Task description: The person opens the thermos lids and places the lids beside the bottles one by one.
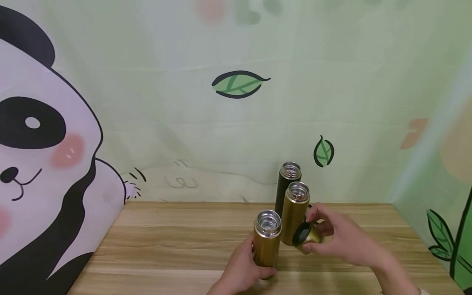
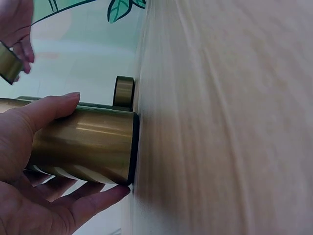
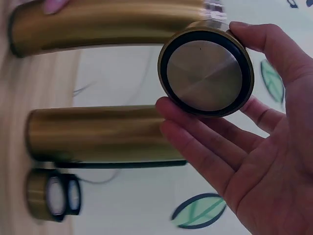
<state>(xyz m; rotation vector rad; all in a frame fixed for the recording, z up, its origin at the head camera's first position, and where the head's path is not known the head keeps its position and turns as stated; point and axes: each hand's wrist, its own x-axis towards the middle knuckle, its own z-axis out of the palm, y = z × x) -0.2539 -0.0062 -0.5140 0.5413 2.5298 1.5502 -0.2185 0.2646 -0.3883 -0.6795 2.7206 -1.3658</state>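
My left hand (image 1: 243,264) grips a gold thermos bottle (image 1: 267,250) low on its body, its fingers and thumb on either side. The bottle is upright and lidless, its steel mouth showing, and its black base is right at the tabletop in the left wrist view. My right hand (image 1: 346,239) pinches a gold lid (image 1: 314,235) between thumb and fingers, tilted, its dark open side toward the bottles in the head view. In the right wrist view, the lid's silver disc top (image 3: 204,76) shows. A second lidless gold bottle (image 1: 293,217) stands just left of the lid.
Behind the second gold bottle stands a black bottle (image 1: 283,190), also lidless. Two lids sit beside these bottles, a gold lid (image 3: 36,193) and a dark-rimmed lid (image 3: 74,193) behind it. The wooden table (image 1: 166,246) meets a printed panda backdrop (image 1: 166,102).
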